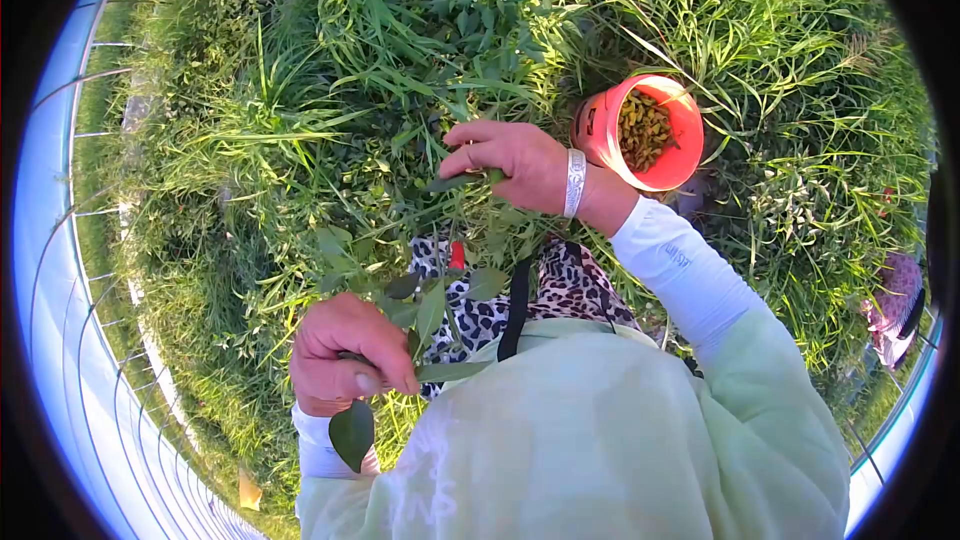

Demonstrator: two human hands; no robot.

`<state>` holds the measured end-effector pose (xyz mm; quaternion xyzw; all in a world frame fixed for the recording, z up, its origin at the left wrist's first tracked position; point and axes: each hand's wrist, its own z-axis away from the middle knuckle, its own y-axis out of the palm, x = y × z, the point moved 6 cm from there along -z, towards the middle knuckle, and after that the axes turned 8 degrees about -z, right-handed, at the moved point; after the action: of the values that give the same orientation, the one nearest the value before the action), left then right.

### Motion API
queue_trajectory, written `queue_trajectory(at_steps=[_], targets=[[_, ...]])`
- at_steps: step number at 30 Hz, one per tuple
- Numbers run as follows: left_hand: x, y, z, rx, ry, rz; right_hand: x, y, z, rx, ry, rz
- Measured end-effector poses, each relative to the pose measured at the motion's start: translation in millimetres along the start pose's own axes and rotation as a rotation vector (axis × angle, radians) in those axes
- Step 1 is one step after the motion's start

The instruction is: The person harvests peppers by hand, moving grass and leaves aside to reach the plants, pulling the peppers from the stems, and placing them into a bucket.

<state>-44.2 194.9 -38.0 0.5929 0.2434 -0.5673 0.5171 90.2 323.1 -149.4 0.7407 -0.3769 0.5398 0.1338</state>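
My left hand [355, 352] is closed around a leafy green stem [432, 312]; broad dark leaves stick out on both sides of the fist, and one large leaf [351, 435] hangs below it. Higher up, my right hand [515, 165], with a silver bracelet [575, 183] at the wrist, is held over the plants with its fingers curled. Some green shows under those fingers, with a dark leaf [452, 183] beside it; what exactly they grip is hidden. Right of that hand, a red bucket [596, 130] holds many small yellow-green pods [645, 130].
Tall grass [380, 30] and weeds grow thickly all round. My leopard-print trousers [580, 285] and a small red object [457, 256] lie below my hands. At the right edge part of another person [893, 305] shows. Hoops and pale sheeting [60, 270] curve along the left.
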Motion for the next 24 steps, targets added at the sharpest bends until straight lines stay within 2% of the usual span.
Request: queue_trajectory(at_steps=[1, 2, 3, 5, 7, 8, 9, 10, 11, 12, 14, 15, 16, 17, 19, 21, 22, 23, 24], targets=[[-3, 7, -3, 0.08, 0.023, -0.025, -2, 19, 2, 0.26, 0.094, 0.123], [-5, 8, -3, 0.04, 0.046, -0.006, -7, 34, 10, 0.521, 0.189, 0.245], [-6, 6, -1, 0.042, 0.045, -0.004, -12, 37, 19, 0.521, 0.192, 0.244], [-9, -13, 5, -0.097, 0.135, -0.031, -29, 48, 51, 0.808, 0.348, 0.131], [-3, -35, 22, -0.345, 0.158, 0.014, -15, 36, 81, 0.877, 0.643, -0.043], [2, -45, 24, -0.451, 0.107, -0.03, -10, 33, 95, 0.884, 0.651, -0.046], [8, -56, 23, -0.553, 0.056, -0.075, -6, 29, 111, 0.797, 0.839, -0.337], [12, -54, 17, -0.553, 0.052, -0.065, -2, 29, 122, 0.688, 1.018, -0.628], [24, -53, 12, -0.612, -0.144, -0.27, 1, 30, 126, 0.686, 1.026, -0.629], [34, -52, 7, -0.659, -0.339, -0.478, 1, 25, 125, 0.574, 1.028, -0.623], [46, -29, -19, -0.296, -0.256, -1.082, 6, 22, 117, 0.433, 1.01, -0.602], [48, -8, -34, -0.202, -0.099, -1.183, 2, 31, 117, 0.431, 1.009, -0.603], [51, 17, -46, -0.106, 0.06, -1.278, -1, 39, 110, 0.37, 0.771, -0.547], [62, 28, -52, -0.105, 0.061, -1.281, -1, 45, 105, 0.31, 0.533, -0.486], [87, 40, -55, -0.043, 0.019, -1.102, 1, 50, 101, 0.272, 0.494, -0.519], [104, 37, -54, -0.002, -0.06, -1.02, 8, 45, 106, 0.271, 0.908, -0.72], [111, 34, -55, 0.014, -0.123, -1.002, 13, 39, 105, 0.265, 0.912, -0.719], [113, 36, -55, 0.019, -0.123, -0.999, 17, 37, 107, 0.345, 0.948, -0.601], [119, 38, -52, 0.074, -0.22, -1.05, 19, 36, 109, 0.424, 0.977, -0.482]])
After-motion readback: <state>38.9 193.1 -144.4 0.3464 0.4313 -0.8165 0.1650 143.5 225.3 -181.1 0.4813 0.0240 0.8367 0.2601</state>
